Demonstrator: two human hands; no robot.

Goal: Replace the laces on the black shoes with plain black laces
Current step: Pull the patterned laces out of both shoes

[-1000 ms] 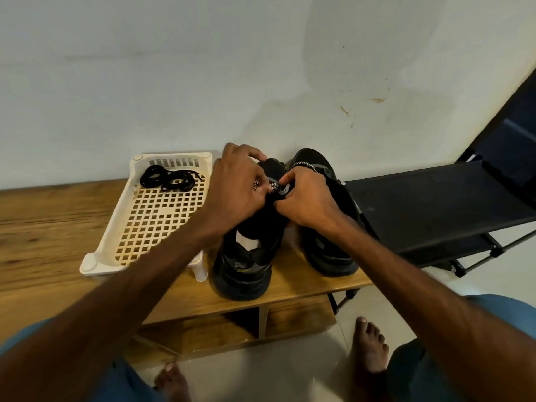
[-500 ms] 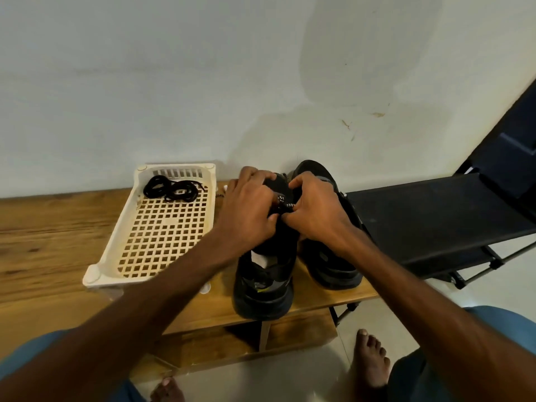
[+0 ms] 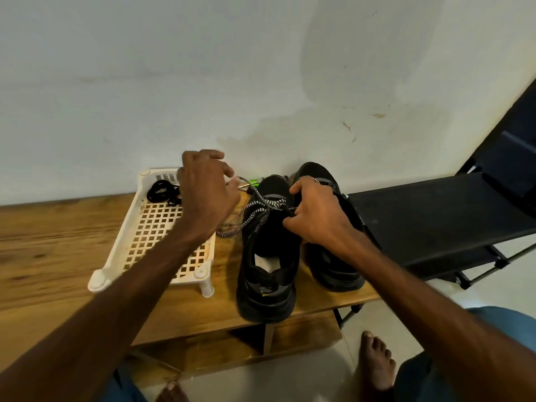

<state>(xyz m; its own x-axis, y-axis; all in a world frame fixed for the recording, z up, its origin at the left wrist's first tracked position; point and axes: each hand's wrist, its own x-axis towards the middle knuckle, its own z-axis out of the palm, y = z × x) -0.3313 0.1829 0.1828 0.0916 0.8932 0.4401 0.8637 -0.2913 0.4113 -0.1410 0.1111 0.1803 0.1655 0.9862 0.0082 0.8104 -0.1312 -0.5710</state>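
Wooden bench (image 3: 58,242) carries black shoes (image 3: 266,291) and tray (image 3: 116,242) (white, perforated).

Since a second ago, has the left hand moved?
Yes. The left hand has gone left, off the shoe it was working on and over the basket, drawing the lace out with it.

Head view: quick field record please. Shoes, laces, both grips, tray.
near shoe: black, on wooden bench, heel toward camera
far shoe: black, beside it on the right
plain black laces: coiled in white tray, untouched
patterned lace: black-and-white, partly threaded in near shoe, loose loop lying on bench
left grip: pinches one lace end, held out left above the tray
right grip: fingers curled round the lace at the shoe's crossing
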